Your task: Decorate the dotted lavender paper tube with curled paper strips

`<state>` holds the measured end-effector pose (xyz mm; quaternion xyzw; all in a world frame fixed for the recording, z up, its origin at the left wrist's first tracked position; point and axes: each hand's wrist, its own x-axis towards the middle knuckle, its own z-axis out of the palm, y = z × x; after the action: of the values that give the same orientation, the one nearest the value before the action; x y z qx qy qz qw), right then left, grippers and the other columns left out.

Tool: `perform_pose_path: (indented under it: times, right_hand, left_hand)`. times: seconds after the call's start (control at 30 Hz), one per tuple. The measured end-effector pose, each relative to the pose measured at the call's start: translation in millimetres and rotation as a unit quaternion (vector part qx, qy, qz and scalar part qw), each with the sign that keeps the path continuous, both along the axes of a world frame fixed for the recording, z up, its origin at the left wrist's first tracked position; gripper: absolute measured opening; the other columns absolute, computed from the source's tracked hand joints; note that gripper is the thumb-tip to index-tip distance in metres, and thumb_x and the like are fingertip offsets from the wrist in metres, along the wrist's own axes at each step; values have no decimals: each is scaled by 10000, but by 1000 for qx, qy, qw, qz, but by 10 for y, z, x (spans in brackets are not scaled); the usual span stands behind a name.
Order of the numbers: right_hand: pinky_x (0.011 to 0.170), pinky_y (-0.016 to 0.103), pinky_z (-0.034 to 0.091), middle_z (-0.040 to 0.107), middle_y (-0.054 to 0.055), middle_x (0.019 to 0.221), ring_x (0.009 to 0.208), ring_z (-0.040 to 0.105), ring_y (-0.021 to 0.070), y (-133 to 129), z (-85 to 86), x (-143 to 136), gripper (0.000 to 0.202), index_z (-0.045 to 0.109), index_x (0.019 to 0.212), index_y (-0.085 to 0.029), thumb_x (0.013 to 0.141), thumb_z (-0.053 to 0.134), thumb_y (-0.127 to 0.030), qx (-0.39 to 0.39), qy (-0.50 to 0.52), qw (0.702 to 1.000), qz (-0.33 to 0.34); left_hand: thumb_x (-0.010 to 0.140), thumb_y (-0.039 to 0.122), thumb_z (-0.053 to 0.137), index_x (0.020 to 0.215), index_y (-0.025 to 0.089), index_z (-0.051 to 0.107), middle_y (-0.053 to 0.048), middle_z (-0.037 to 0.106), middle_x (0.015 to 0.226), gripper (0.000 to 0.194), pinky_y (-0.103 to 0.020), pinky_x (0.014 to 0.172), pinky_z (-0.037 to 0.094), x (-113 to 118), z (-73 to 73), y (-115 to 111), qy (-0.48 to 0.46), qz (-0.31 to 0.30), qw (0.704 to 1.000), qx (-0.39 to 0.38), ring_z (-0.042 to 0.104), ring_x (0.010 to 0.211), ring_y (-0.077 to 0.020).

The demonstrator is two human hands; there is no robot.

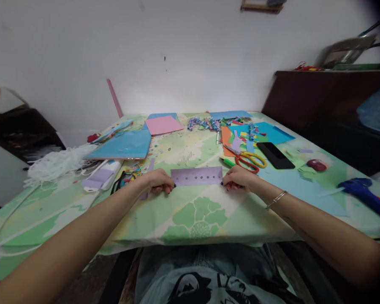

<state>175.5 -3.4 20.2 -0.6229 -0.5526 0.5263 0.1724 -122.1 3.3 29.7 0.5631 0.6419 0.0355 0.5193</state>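
Note:
A strip of purple paper with a row of several punched holes is stretched between my two hands, just above the patterned tablecloth. Its left end is pinched by my left hand, fingers closed. My right hand pinches the opposite end, with a bracelet on that wrist. Just beyond the right hand lie scissors with red and yellow handles and a green-handled tool, partly hidden. A narrow purple paper piece lies beside my left hand.
Blue card and pink paper lie at the back left, near white cord. At right are a black phone, light-blue paper and a blue glue gun. Curled paper bits sit near the wall.

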Motion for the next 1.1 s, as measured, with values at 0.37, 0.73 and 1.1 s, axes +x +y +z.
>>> perform_pose_path:
  times: [0.37,0.73,1.1]
  right_hand:
    - [298,154,274,573,29,408,310,422,54,-38,50,76,133,546,472,-132,603,553,-107,-6,-14,999,-30]
    - [294,167,260,583,-15,440,291,431,61,-152,-52,23,103,490,606,-176,673,529,-109,93,-15,995,-20]
    - [368,236,364,577,16,451,310,491,110,-105,-111,-46,210,469,599,-192,735,611,-267,187,-105,972,93]
  left_hand:
    - [592,293,644,521,127,604,36,468,428,185,-196,351,198,-54,134,23,60,-16,998,-29,319,318,-33]
    - [612,320,583,507,128,605,32,409,351,220,-200,367,193,-86,162,46,64,-90,994,-8,318,338,-61]
    - [599,276,586,535,128,632,36,419,369,168,-201,383,177,-184,136,110,62,-89,993,-50,305,338,-51]
